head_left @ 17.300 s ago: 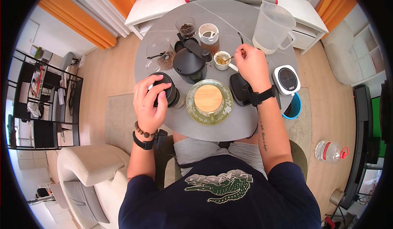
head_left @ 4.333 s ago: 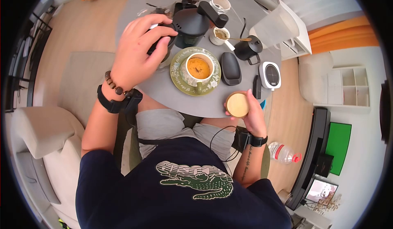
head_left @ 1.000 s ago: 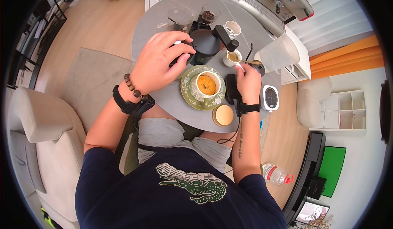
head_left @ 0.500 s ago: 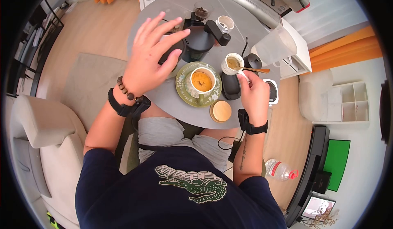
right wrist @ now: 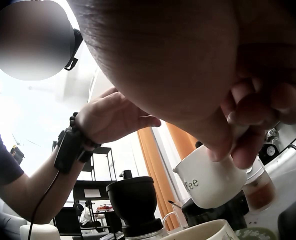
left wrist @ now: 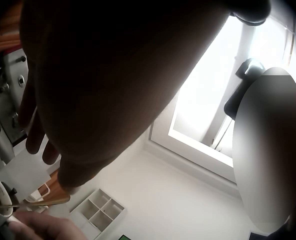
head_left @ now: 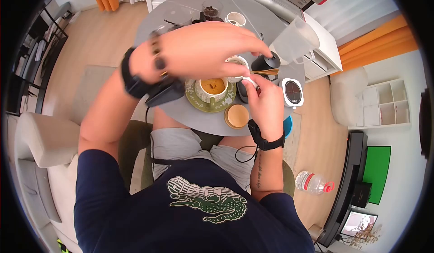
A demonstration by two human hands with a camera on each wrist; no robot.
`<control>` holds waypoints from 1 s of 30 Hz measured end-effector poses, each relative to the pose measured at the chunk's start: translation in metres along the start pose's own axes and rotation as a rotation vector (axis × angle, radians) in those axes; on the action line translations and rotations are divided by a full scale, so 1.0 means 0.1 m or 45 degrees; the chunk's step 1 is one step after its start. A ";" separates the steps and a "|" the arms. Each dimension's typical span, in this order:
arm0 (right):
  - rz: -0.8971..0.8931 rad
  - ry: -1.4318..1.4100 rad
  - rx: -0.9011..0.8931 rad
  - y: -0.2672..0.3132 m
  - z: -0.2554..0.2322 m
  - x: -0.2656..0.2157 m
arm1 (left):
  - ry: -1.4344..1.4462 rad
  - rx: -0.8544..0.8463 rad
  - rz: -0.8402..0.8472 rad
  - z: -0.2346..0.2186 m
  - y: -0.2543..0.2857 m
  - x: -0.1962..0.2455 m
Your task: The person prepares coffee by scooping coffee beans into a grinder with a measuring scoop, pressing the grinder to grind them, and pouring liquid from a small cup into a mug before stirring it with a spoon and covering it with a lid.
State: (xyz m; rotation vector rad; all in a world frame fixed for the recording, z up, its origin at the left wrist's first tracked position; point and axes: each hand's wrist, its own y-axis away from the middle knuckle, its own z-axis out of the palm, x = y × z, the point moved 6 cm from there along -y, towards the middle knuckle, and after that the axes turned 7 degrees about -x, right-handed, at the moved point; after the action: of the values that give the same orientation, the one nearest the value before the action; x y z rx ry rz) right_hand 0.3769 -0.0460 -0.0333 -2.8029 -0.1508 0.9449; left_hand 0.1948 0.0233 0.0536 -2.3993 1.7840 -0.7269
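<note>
In the head view, my right hand (head_left: 266, 108) pinches the handle of a small white spouted cup (right wrist: 210, 182) between thumb and fingers, above the table. A spoon with a wooden-looking handle (head_left: 267, 72) leans in that cup. My left hand (head_left: 199, 49) reaches across above the table, fingers extended and holding nothing, its fingertips close to the spoon and the small cup. Below stands a green-handled cup (head_left: 213, 100) with orange-brown contents, on a green lettered saucer (head_left: 193, 100). A round wooden lid (head_left: 238, 116) lies nearer the table edge.
A white scale (head_left: 293, 93), a black kettle (head_left: 266, 62) and a clear pitcher (head_left: 296, 40) stand to the right. Behind are a white-rimmed cup (head_left: 235, 20) and a glass of dark beans (head_left: 211, 11). My left arm mostly hides the black grinder.
My left hand has left the black container at left and swung right, over to the small cup. The right hand has lifted that cup by its handle and brought it nearer, spoon inside.
</note>
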 end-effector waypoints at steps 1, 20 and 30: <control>-0.007 0.030 0.019 0.01 0.00 -0.01 | -0.006 0.006 -0.006 0.01 -0.11 -0.06; 0.009 0.079 0.032 0.01 0.14 0.12 | 0.060 -0.402 0.086 0.36 -0.71 -0.11; 0.032 0.124 0.016 -0.01 0.18 0.15 | 0.092 -0.455 0.124 0.40 -0.72 -0.10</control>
State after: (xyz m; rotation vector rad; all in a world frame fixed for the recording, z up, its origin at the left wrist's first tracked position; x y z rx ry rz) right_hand 0.3784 -0.0407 -0.0560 -2.8382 -0.0958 0.8096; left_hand 0.2730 0.0472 0.0377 -2.4956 2.2084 -0.5276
